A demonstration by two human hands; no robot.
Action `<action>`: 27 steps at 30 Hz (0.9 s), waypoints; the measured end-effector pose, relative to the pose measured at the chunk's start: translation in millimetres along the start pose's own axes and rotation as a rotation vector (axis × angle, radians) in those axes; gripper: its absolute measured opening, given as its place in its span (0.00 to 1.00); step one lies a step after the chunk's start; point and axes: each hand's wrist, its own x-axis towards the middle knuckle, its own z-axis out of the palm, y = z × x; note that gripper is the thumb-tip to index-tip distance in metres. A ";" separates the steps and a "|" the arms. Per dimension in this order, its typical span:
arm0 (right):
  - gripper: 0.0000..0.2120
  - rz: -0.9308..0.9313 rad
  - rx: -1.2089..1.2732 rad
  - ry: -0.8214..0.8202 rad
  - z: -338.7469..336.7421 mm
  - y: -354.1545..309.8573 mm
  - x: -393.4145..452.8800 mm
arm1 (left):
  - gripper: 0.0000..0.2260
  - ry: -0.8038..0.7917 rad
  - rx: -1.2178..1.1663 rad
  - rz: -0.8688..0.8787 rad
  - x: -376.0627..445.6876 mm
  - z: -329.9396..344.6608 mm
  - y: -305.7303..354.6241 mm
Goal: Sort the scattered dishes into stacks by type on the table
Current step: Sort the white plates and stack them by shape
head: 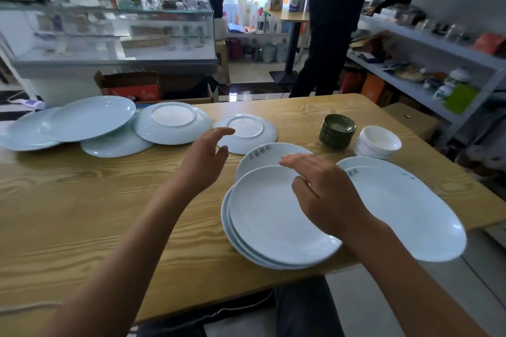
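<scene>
A stack of pale round plates (271, 224) sits near the front edge of the wooden table (82, 200), overlapping a lettered plate (262, 154) behind it. My right hand (325, 194) hovers open above that stack, holding nothing. My left hand (204, 159) is open in the air, fingers reaching toward an upside-down plate (246, 133). Another upside-down plate (172, 123) and several overlapping plates (87, 117) lie at the far left. Large oval plates (405, 205) lie at the right. A stack of small green saucers (336, 131) and a stack of small white bowls (379, 142) stand behind them.
A person in dark clothes (328, 24) stands beyond the table by grey shelves (427, 44) full of goods. A glass display counter (115, 30) and a cardboard box (131, 85) are behind the table at the left. The oval plates overhang the table's right edge.
</scene>
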 end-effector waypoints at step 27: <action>0.18 1.141 0.467 -0.362 108.4 118.4 220.0 | 0.31 -0.398 0.315 -0.007 118.1 76.2 -97.2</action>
